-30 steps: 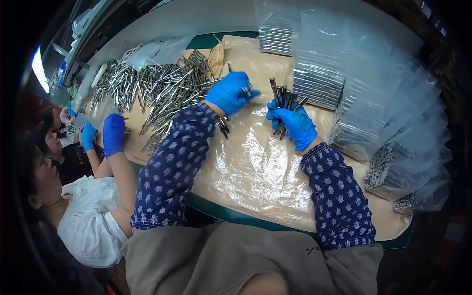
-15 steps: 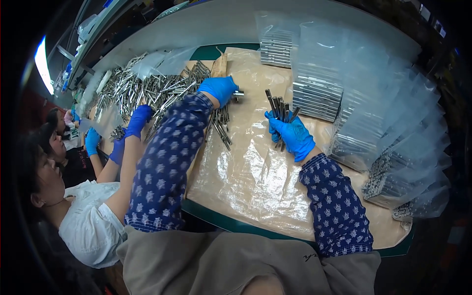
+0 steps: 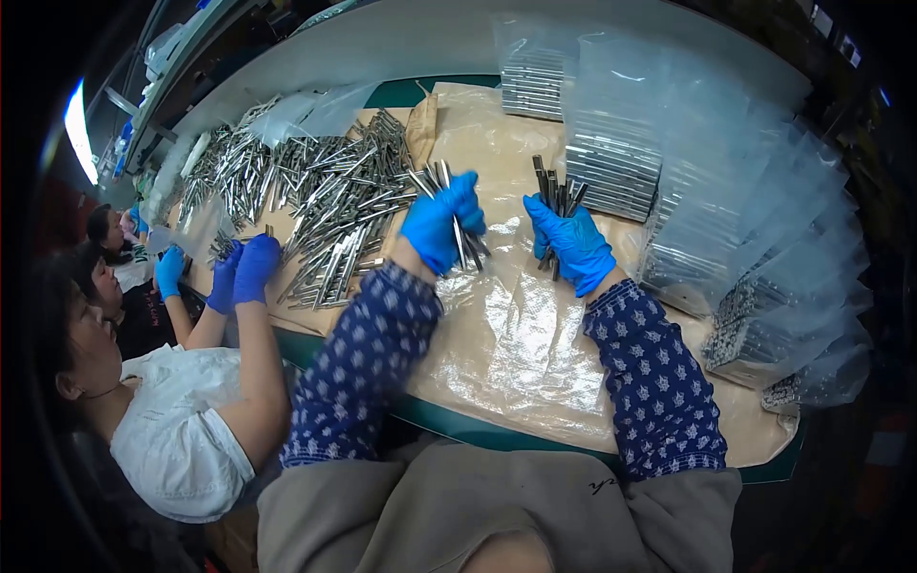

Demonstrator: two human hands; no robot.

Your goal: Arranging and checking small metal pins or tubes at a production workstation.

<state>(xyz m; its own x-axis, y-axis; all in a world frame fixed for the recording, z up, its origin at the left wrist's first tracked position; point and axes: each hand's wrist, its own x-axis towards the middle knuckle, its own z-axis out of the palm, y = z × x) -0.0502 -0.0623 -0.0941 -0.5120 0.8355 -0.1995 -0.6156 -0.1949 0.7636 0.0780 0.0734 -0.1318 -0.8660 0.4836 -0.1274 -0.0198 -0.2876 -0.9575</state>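
Observation:
My left hand [image 3: 437, 227], in a blue glove, is closed round several shiny metal rods [image 3: 468, 250] that stick out above and below the fist. It is just right of a big loose pile of the same rods [image 3: 353, 181]. My right hand [image 3: 576, 246], gloved in blue too, grips an upright bunch of metal rods [image 3: 554, 183] whose upper ends fan out. A short gap separates the two hands, both over the brown wrapping sheet [image 3: 506, 334]. What the rods are for does not show.
Clear plastic bags of stacked rods [image 3: 613, 172] line the right side of the green-topped table [image 3: 449, 420]. An empty-looking plastic bag [image 3: 310, 115] lies on the pile. At the left, a co-worker's purple-gloved hands [image 3: 256, 267] hold rods; other people sit beyond.
My left hand has come right and nearer from the pile's edge, now with several rods upright in it. My right hand has barely moved. The co-worker's hands have drawn back from the pile.

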